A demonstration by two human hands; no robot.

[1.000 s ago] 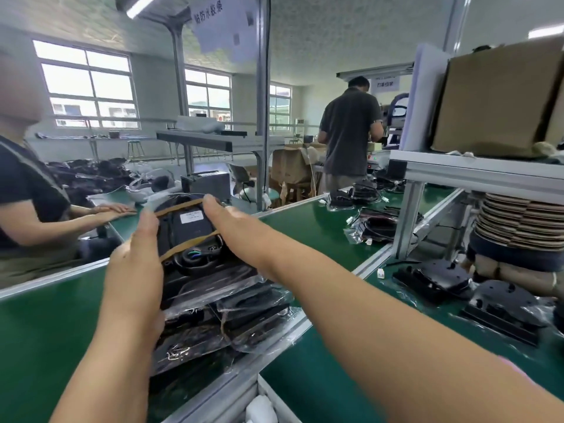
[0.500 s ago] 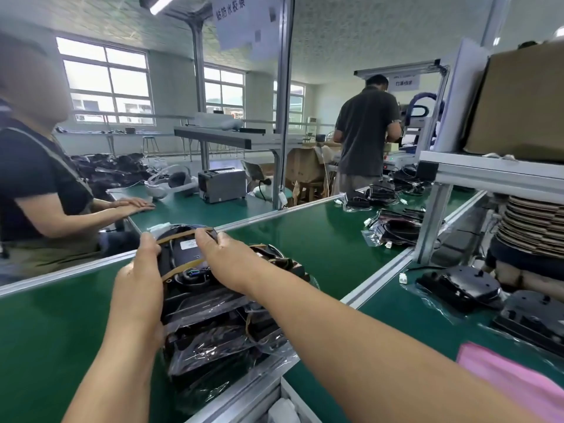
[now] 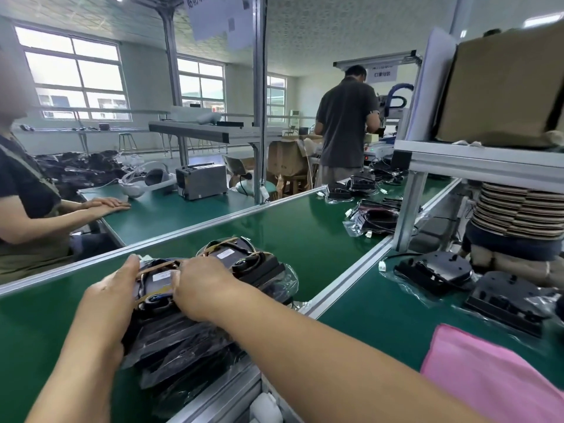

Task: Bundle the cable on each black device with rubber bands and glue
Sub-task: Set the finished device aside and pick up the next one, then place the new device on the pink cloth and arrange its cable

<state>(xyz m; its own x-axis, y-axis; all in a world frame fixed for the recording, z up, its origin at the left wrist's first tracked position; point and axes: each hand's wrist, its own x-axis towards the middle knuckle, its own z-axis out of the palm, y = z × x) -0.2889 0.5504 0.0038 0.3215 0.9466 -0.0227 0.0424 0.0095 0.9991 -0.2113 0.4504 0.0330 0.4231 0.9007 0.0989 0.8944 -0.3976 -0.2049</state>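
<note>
Surface: green workbench (image 3: pixel 305 236) in a workshop with large windows.
Left hand (image 3: pixel 105 303): arm reaching forward, thumb up, fingers clamped on the near black device (image 3: pixel 158 285) at its left edge.
Right hand (image 3: pixel 201 285): palm down, fingers curled on the same device, closed on a tan rubber band (image 3: pixel 155 267).
Device: top of a bagged stack (image 3: pixel 183 346) on the bench.
Beyond: second banded device (image 3: pixel 241 257), touching behind.

- Banded device (image 3: pixel 155 285) on bagged stack (image 3: pixel 183 346), between the fingers (image 3: pixel 128 270) of both hands.
- Second banded device (image 3: pixel 238 257) just right-behind the fingers.
- Two devices (image 3: pixel 433 270) well right.
</note>
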